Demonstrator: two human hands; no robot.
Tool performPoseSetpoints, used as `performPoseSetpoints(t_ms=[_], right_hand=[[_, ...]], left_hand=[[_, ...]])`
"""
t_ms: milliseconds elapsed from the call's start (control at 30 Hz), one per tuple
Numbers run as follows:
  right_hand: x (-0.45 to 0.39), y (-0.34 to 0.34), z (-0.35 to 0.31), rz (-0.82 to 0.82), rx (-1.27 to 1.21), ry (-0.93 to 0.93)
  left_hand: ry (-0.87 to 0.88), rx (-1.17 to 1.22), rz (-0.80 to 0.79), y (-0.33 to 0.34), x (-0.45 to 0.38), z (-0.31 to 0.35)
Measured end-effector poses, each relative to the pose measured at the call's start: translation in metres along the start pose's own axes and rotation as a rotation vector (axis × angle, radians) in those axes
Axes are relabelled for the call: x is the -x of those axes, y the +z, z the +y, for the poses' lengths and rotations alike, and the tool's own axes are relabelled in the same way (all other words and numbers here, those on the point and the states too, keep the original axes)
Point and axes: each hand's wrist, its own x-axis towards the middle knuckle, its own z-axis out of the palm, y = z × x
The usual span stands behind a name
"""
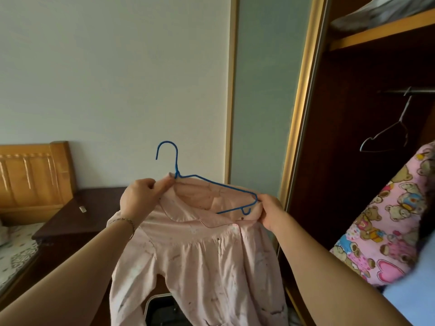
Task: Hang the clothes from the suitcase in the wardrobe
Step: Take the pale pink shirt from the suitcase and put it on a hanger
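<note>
A: Working the shirt [197, 262] onto the hanger [211, 187] is the step in hand, I'd say. It is held up in front of the chest, over the suitcase [162, 309], whose dark edge shows just below the hem.

B: And each grip?

A: The left hand [141, 198] pinches the collar right at the hanger's neck, thumb and fingers closed on cloth and seemingly on wire too. The right hand [270, 212] grips the far shoulder of the shirt at the hanger's end, fingers curled around the fabric.

B: Is it seated properly?

A: Not yet, to my eye. The blue wire on the right side lies above the collar opening, exposed, so that shoulder looks undressed. I'd pull the right shoulder seam over the wire end, then tug the collar level so the weight sits evenly and doesn't slide off.

B: How are the arms set?

A: Both forearms reach forward and up, wrists bent slightly inward, a bracelet on the left wrist. The hook stands upright and free above the left hand.

B: And beyond?

A: A dark nightstand [77, 215] and bed headboard [33, 175] lie to the left. To the right the wardrobe [353, 137] stands open, its rail [409, 91] carrying one bare hanger [386, 140], with a bear-print quilt [388, 220] below. Turning right and lifting the hook to that rail would be the next move.
</note>
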Motion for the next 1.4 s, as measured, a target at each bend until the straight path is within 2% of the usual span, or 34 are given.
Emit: performPoseSetpoints(t_ms=[100,233,300,400,467,567,667,800,867,967,1000,1067,1200,1233,1333,1400], right_hand=[[-0.002,-0.001,-0.004,0.097,0.166,-0.119],[0.002,-0.001,0.000,0.297,0.788,-0.416],[0.005,0.000,0.001,0.354,0.924,-0.486],[0.013,0.006,-0.004,0.358,0.893,-0.556],[0.018,0.011,-0.006,0.276,0.856,-0.643],[0.029,0.018,-0.003,-0.023,0.887,-0.729],[0.038,0.029,0.006,-0.277,0.986,-0.620],[0.049,0.040,0.005,-0.469,1.061,-0.411],[0.052,0.039,-0.007,-0.430,1.142,-0.456],[0.043,0.037,-0.026,0.031,1.115,-0.897],[0.041,0.039,-0.030,0.109,1.061,-1.030],[0.034,0.047,-0.034,0.057,1.047,-1.155],[0.036,0.061,-0.035,-0.261,1.203,-1.079],[0.038,0.062,-0.033,-0.299,1.259,-1.096],[0.039,0.061,-0.027,-0.216,1.376,-1.234],[0.037,0.060,-0.027,-0.137,1.345,-1.328]], left_hand=[[0.044,-0.107,0.023,0.006,0.002,0.001],[0.156,-0.269,0.091,0.014,0.006,0.010],[0.270,-0.386,0.110,0.017,0.007,0.013],[0.380,-0.528,0.055,0.022,0.007,0.020],[0.282,-0.517,0.034,0.024,0.005,0.024],[0.083,-0.340,0.067,0.024,-0.002,0.024],[-0.007,-0.207,0.074,0.025,0.000,0.027],[0.028,-0.050,0.066,0.029,0.010,0.032],[0.054,-0.019,0.062,0.027,0.012,0.031],[0.092,0.006,0.029,0.023,0.013,0.029],[0.103,0.015,0.017,0.023,0.013,0.029],[0.134,0.027,-0.016,0.026,0.015,0.030],[0.169,0.083,-0.101,0.027,0.015,0.030],[0.175,0.100,-0.128,0.026,0.014,0.029],[0.204,0.169,-0.245,0.022,0.008,0.025],[0.237,0.131,-0.308,0.015,0.004,0.023]])
